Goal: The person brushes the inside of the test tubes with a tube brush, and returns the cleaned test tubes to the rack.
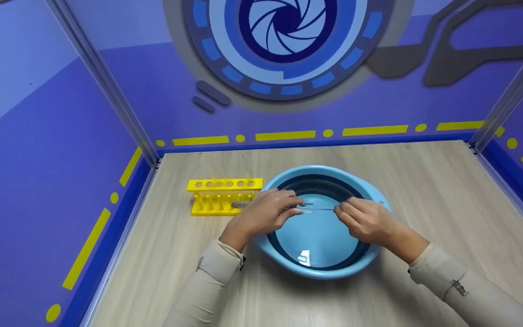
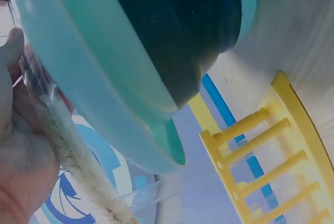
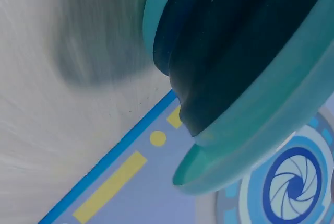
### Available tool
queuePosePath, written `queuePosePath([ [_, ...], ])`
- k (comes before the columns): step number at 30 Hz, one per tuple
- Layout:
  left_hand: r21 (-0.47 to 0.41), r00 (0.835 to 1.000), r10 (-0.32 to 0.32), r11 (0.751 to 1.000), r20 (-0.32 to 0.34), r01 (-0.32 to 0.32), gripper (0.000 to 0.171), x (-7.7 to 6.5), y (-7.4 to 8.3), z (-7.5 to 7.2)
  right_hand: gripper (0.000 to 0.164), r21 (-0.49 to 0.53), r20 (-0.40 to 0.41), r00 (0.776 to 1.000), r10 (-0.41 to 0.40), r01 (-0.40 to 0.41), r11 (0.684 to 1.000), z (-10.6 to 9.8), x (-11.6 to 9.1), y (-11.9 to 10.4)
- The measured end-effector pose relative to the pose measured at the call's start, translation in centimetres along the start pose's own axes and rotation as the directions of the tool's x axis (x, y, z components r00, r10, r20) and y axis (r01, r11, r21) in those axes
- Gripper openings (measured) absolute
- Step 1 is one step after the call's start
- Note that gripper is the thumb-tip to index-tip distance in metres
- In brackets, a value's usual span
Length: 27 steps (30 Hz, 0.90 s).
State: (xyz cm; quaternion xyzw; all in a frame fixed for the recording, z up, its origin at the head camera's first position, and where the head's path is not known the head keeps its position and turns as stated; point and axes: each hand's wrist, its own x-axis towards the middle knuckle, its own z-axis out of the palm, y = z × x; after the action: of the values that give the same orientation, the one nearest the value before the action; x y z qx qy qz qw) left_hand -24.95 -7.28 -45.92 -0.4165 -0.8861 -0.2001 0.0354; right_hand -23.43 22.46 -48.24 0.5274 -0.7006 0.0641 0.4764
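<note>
Over the basin, my left hand [image 1: 273, 211] holds a test tube brush [image 2: 83, 166] with pale bristles. The bristled end sticks out to the left, past the hand. From between the left fingers a thin wire handle [image 1: 323, 209] runs across to my right hand [image 1: 368, 221], whose curled fingers pinch its far end. Something clear shows by the wire near the left fingertips, too small to make out. Beneath both hands stands the light blue basin [image 1: 320, 274] with dark folding walls and water-like glints inside. The right wrist view shows mostly the basin's outside [image 3: 250, 130].
Left of the basin stands a yellow test tube rack [image 1: 225, 184], close to the rim. A clear tube [image 1: 248, 165] rises from the rack's right end. The wooden table [image 1: 161, 272] is bounded by purple printed panels [image 1: 120, 81] at the back and sides.
</note>
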Motion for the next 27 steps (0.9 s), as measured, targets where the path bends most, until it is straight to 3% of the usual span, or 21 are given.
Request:
queuePosePath([
  [3, 0.027, 1.0, -0.007, 1.0, -0.016, 0.007, 0.036, 0.3, 0.2, 0.1, 0.019, 0.148, 0.024, 0.977, 0.212, -0.213, 0.966, 0.1, 0.0, -0.3],
  [4, 0.041, 0.999, -0.005, 0.999, -0.044, 0.006, 0.036, 0.4, 0.3, 0.2, 0.016, 0.212, 0.058, 0.949, 0.311, -0.316, 0.925, 0.0, 0.1, -0.5],
  [5, 0.057, 0.997, 0.001, 0.998, -0.079, 0.003, 0.036, 0.5, 0.4, 0.3, 0.014, 0.282, 0.114, 0.902, 0.417, -0.432, 0.857, -0.1, 0.2, -0.7],
  [6, 0.077, 0.993, 0.011, 0.997, -0.119, -0.002, 0.036, 0.6, 0.4, 0.4, 0.013, 0.348, 0.193, 0.835, 0.515, -0.549, 0.76, -0.3, 0.3, -0.9],
  [8, 0.112, 0.978, 0.037, 0.994, -0.203, -0.014, 0.033, 0.7, 0.4, 0.7, 0.011, 0.427, 0.379, 0.648, 0.661, -0.756, 0.496, -0.8, 0.7, -1.1],
  [11, 0.17, 0.949, 0.101, 0.984, -0.297, -0.052, 0.027, 0.7, 0.4, 1.2, 0.01, 0.43, 0.67, 0.316, 0.672, -0.903, -0.003, -1.8, 1.5, -1.0],
  [12, 0.197, 0.939, 0.126, 0.978, -0.319, -0.065, 0.026, 0.8, 0.4, 1.3, 0.012, 0.406, 0.74, 0.23, 0.632, -0.902, -0.148, -2.0, 1.7, -0.9],
  [13, 0.223, 0.93, 0.151, 0.972, -0.335, -0.078, 0.025, 0.8, 0.5, 1.4, 0.013, 0.379, 0.794, 0.163, 0.586, -0.886, -0.267, -2.2, 1.9, -0.7],
  [14, 0.25, 0.923, 0.173, 0.964, -0.343, -0.088, 0.023, 0.8, 0.5, 1.4, 0.014, 0.352, 0.835, 0.115, 0.539, -0.863, -0.362, -2.3, 2.0, -0.6],
  [15, 0.274, 0.919, 0.192, 0.957, -0.345, -0.097, 0.022, 0.8, 0.6, 1.4, 0.014, 0.324, 0.865, 0.077, 0.495, -0.84, -0.435, -2.4, 2.1, -0.5],
  [16, 0.293, 0.917, 0.203, 0.951, -0.342, -0.101, 0.022, 0.8, 0.7, 1.4, 0.013, 0.3, 0.882, 0.052, 0.469, -0.829, -0.472, -2.5, 2.2, -0.5],
  [17, 0.305, 0.919, 0.209, 0.946, -0.333, -0.104, 0.021, 0.8, 0.8, 1.3, 0.013, 0.292, 0.882, 0.044, 0.469, -0.834, -0.469, -2.5, 2.1, -0.6],
  [18, 0.311, 0.924, 0.209, 0.944, -0.32, -0.106, 0.022, 0.8, 0.8, 1.2, 0.013, 0.3, 0.866, 0.057, 0.497, -0.854, -0.425, -2.5, 2.1, -0.8],
  [19, 0.312, 0.931, 0.205, 0.944, -0.302, -0.107, 0.022, 0.8, 0.8, 1.1, 0.013, 0.313, 0.839, 0.084, 0.538, -0.883, -0.35, -2.4, 1.9, -1.1],
  [20, 0.306, 0.938, 0.198, 0.946, -0.284, -0.107, 0.023, 0.8, 0.9, 1.0, 0.012, 0.325, 0.801, 0.13, 0.585, -0.914, -0.243, -2.2, 1.8, -1.4],
  [21, 0.289, 0.945, 0.188, 0.951, -0.267, -0.108, 0.024, 0.7, 0.9, 0.9, 0.011, 0.334, 0.749, 0.193, 0.633, -0.936, -0.111, -2.1, 1.6, -1.7],
  [22, 0.274, 0.952, 0.177, 0.956, -0.25, -0.106, 0.024, 0.7, 0.8, 0.8, 0.009, 0.335, 0.686, 0.278, 0.673, -0.941, 0.047, -1.9, 1.4, -2.0],
  [24, 0.236, 0.962, 0.159, 0.966, -0.222, -0.105, 0.025, 0.7, 0.8, 0.6, 0.008, 0.293, 0.532, 0.51, 0.676, -0.86, 0.418, -1.4, 0.9, -2.4],
  [25, 0.219, 0.966, 0.151, 0.97, -0.211, -0.104, 0.025, 0.7, 0.7, 0.6, 0.011, 0.251, 0.466, 0.624, 0.628, -0.773, 0.582, -1.2, 0.7, -2.4],
  [26, 0.2, 0.969, 0.146, 0.974, -0.2, -0.105, 0.025, 0.7, 0.7, 0.5, 0.015, 0.205, 0.395, 0.732, 0.555, -0.659, 0.723, -1.0, 0.5, -2.4],
  [27, 0.184, 0.973, 0.14, 0.977, -0.186, -0.105, 0.026, 0.7, 0.6, 0.5, 0.02, 0.149, 0.327, 0.822, 0.466, -0.532, 0.834, -0.9, 0.3, -2.2],
])
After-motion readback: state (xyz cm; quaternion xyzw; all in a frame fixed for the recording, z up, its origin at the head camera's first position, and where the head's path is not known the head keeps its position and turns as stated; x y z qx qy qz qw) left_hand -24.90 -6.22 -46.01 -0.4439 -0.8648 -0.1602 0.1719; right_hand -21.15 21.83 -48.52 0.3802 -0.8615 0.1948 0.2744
